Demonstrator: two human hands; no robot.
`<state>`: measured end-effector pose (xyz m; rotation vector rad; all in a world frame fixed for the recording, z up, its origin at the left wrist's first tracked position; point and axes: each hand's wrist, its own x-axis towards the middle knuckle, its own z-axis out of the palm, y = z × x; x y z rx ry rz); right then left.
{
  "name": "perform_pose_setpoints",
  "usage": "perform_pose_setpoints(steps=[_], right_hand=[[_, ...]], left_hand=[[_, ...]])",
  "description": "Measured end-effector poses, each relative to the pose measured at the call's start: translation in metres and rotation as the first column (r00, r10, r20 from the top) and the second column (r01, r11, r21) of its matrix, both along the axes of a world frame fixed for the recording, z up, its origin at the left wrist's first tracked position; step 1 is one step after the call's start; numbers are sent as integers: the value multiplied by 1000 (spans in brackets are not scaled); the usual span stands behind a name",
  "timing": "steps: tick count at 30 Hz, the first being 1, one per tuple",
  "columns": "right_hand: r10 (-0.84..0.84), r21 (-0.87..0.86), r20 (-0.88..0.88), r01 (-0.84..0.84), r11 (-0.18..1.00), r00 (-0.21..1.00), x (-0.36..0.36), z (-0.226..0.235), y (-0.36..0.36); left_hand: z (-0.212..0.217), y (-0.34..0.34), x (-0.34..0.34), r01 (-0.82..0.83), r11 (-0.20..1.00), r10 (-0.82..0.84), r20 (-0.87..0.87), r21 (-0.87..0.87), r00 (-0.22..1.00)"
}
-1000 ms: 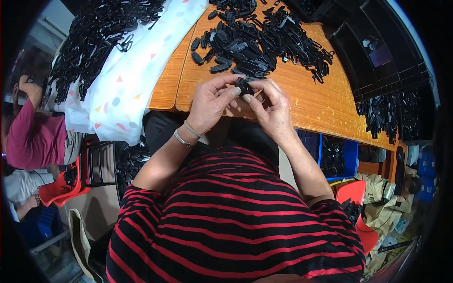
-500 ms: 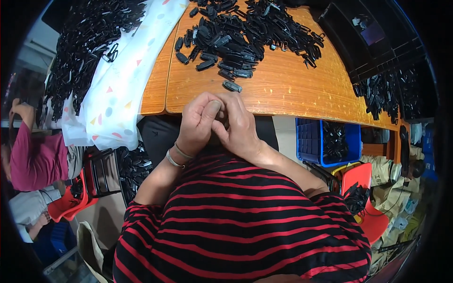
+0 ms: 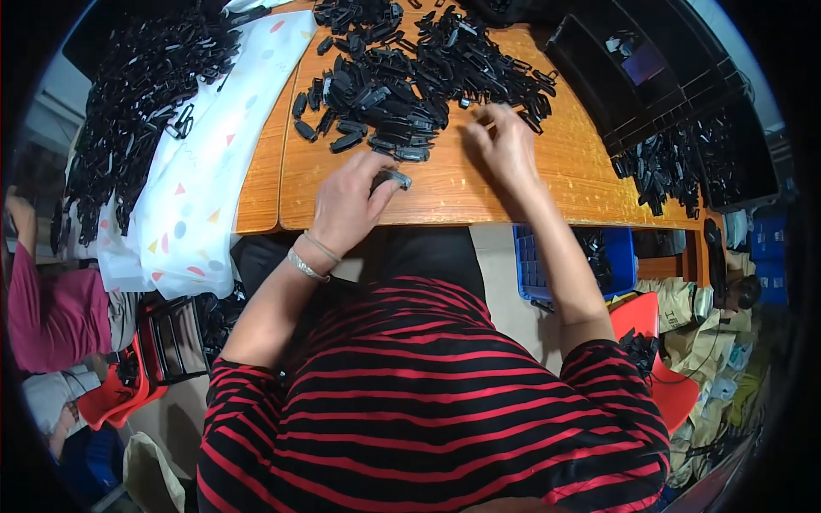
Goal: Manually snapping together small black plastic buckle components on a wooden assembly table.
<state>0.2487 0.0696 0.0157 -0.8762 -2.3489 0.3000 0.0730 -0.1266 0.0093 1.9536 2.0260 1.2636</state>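
On the wooden table, a small elongated black plastic piece (image 3: pixel 398 179) lies between the thumb and fingers of my left hand (image 3: pixel 349 195), which closes on it near the table's front edge. My right hand (image 3: pixel 508 147) is farther forward, beside the right part of a pile of black plastic pieces (image 3: pixel 376 96). Its thumb and forefinger stand apart and I see nothing between them; the other fingers are partly hidden. Thin open black frames (image 3: pixel 487 73) make up much of the pile's right side.
White patterned sheeting (image 3: pixel 197 184) covers the left side, beside a large heap of black parts (image 3: pixel 141 111). A black bin (image 3: pixel 633 120) stands at right, with more parts near it. Below the table are a blue crate (image 3: pixel 532 269) and red chairs (image 3: pixel 676 393). Another person's purple sleeve (image 3: pixel 73 312) shows at far left.
My hands were together near my body at the table edge. They have parted: the left reached to the lone black piece, the right moved forward and right to the pile. The view shifted slightly.
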Motion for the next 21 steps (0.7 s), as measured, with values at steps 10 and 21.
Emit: perform_pose_setpoints(steps=[10,21], right_hand=[[-202,18,226,204,979,953,-36,-8,55],[-10,-316,175,66,946,985,2,-6,10]], left_hand=[[-7,12,-3,-4,995,-14,-194,-97,981],[-22,6,-7,-12,1000,12,12,-9,1000]])
